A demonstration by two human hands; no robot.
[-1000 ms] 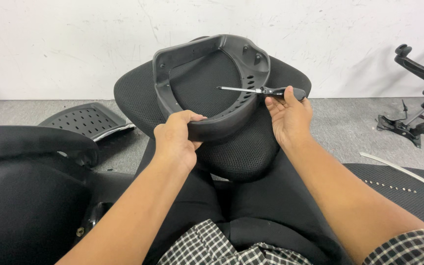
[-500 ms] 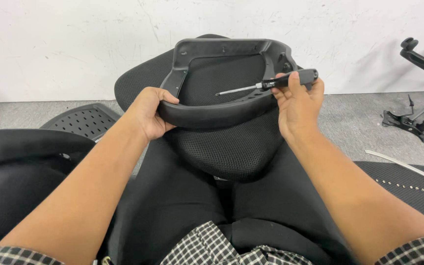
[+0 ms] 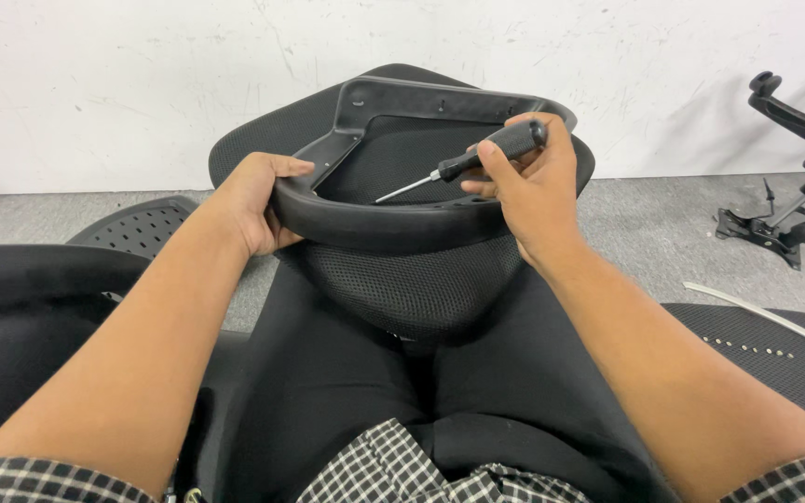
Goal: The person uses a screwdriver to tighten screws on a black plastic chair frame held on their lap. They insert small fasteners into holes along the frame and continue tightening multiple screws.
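Head view looks down on a black plastic chair frame [image 3: 379,219], a curved loop of moulded plastic held up over the person's lap, its near rim toward the camera and its far end rising against the white wall [image 3: 95,84]. Black mesh fabric [image 3: 416,279] hangs beneath the frame and sags down between the person's knees. The left hand [image 3: 253,200] grips the frame's near left curve, fingers [image 3: 289,168] wrapped over the rim and thumb underneath, closed firmly on the plastic. The right hand [image 3: 528,186] is closed around the black handle of a screwdriver [image 3: 463,165], held at a slant so that its thin metal shaft points down and left into the hollow of the frame; the tip sits close to the inner face of the near rim, though I cannot tell whether it touches. Both forearms reach in from the bottom corners, with checked sleeves at the lower edge. Behind the frame lies a dark padded chair seat [image 3: 263,140] on the grey floor [image 3: 663,224]. At the left a perforated black plastic panel [image 3: 137,228] rests on the floor beside another dark chair part [image 3: 30,279]. At the far right stand a chair base and armrest pieces [image 3: 794,177], well apart from the hands.
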